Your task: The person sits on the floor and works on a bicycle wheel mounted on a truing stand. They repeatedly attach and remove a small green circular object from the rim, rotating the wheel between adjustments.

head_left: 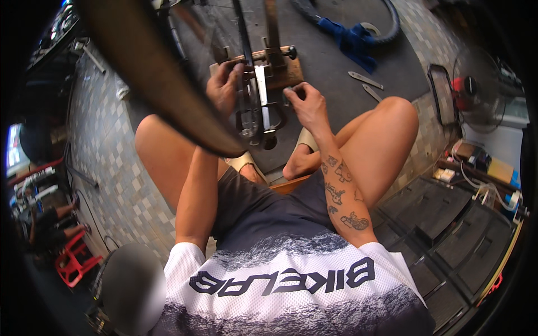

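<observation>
Head view: dk mat (pixel 392 64), tiled flr (pixel 106 151), fan (pixel 471 93);
L hand (pixel 223 91): by stand (pixel 274 58), can't tell grip;
R hand (pixel 308 105): pinching dk part (pixel 288 92)

Wooden-based stand (pixel 294 73): one
Hands: two, left hand (pixel 223 89) and right hand (pixel 308 106), flanking the stand
Blurred curved rim (pixel 151 73): one, left of the stand
Grey flat tools (pixel 366 80): two, right of the stand
Black tyre (pixel 394 25): one, beyond the stand, rightward
Blue cloth (pixel 350 39): one, likewise
Sandals (pixel 242 161): two, on the stand's near side
Red stool (pixel 75 259): one, far left of the stand
</observation>
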{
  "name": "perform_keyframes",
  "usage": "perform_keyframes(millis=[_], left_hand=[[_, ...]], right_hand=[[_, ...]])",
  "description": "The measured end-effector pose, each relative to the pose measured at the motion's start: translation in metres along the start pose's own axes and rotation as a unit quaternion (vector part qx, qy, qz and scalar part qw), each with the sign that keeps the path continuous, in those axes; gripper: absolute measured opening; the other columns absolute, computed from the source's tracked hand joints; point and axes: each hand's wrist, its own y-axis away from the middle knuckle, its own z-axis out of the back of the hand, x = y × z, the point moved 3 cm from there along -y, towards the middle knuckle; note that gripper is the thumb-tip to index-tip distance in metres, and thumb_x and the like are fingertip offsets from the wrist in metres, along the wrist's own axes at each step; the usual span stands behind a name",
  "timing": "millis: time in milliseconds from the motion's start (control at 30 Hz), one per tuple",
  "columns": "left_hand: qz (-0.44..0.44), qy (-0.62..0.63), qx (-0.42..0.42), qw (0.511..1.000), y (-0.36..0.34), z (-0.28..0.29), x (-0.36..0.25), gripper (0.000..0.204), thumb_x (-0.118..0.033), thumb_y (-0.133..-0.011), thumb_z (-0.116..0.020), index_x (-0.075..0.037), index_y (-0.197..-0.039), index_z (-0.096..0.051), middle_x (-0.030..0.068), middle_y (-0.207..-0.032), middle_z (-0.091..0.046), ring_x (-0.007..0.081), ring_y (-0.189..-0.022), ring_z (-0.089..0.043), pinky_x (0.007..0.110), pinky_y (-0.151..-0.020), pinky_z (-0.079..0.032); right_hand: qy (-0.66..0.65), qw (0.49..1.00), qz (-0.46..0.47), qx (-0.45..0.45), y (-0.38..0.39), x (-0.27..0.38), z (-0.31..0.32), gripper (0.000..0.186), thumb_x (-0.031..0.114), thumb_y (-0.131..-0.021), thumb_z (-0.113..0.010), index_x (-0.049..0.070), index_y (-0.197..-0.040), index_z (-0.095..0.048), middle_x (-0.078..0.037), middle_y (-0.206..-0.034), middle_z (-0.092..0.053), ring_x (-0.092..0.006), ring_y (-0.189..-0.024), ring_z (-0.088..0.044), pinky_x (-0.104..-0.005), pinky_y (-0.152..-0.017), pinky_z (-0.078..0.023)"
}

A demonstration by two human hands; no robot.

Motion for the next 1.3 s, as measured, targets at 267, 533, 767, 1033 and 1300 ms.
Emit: perform_keyframes(millis=[267,533,767,1033,1300], left_hand=[[0.060,0.047,0.014,0.997,0.019,-0.009,-0.027,0.036,-0.030,-0.111,-0.060,-0.001,-0.130,-0.064,0.0131,-0.116,-0.075,0.0215,-0.104,-0.073,0.033,-0.091,-0.057],[0.030,-0.013,0.006,0.999,0.023,-0.004,-0.032,0.033,-0.027,-0.111,-0.060,0.002,-0.126,-0.065,0.0131,-0.118,-0.074,0.0210,-0.107,-0.072,0.034,-0.093,-0.058],[0.018,-0.007,0.022,1.000,0.029,-0.014,-0.034,0.026,-0.019,-0.101,-0.076,0.000,-0.119,-0.072,0.0074,-0.104,-0.078,0.0120,-0.095,-0.072,0.026,-0.083,-0.056],[0.029,0.028,0.030,0.999,0.027,-0.011,-0.029,0.027,-0.018,-0.098,-0.079,-0.001,-0.118,-0.073,0.0061,-0.101,-0.077,0.0106,-0.090,-0.070,0.026,-0.079,-0.056],[0.045,-0.157,-0.024,0.986,0.029,-0.006,-0.031,0.032,-0.027,-0.100,-0.078,0.001,-0.115,-0.075,0.0044,-0.102,-0.076,0.0103,-0.091,-0.068,0.028,-0.079,-0.054]], right_hand=[[-0.025,1.000,0.000,-0.001,0.001,0.008,0.001,0.047,0.044,-0.094,-0.075,-0.001,-0.105,-0.073,-0.019,-0.096,-0.077,-0.0328,-0.093,-0.075,-0.0421,-0.087,-0.055],[-0.132,0.989,0.041,0.054,0.010,0.040,0.003,0.040,0.037,-0.094,-0.080,0.000,-0.106,-0.073,-0.015,-0.096,-0.078,-0.0238,-0.090,-0.074,-0.0374,-0.084,-0.055],[-0.208,0.969,0.070,0.110,0.017,0.060,-0.006,0.034,0.031,-0.092,-0.085,0.000,-0.105,-0.075,-0.007,-0.089,-0.077,-0.0104,-0.083,-0.069,-0.0300,-0.077,-0.054],[-0.198,0.972,0.086,0.088,0.025,0.074,-0.009,0.033,0.025,-0.090,-0.084,-0.005,-0.100,-0.075,-0.018,-0.090,-0.077,-0.0263,-0.084,-0.076,-0.0378,-0.075,-0.057],[-0.114,0.978,0.165,-0.055,0.041,0.088,-0.017,0.027,0.019,-0.084,-0.087,-0.001,-0.098,-0.076,-0.015,-0.095,-0.074,-0.0314,-0.084,-0.074,-0.0407,-0.073,-0.057]])
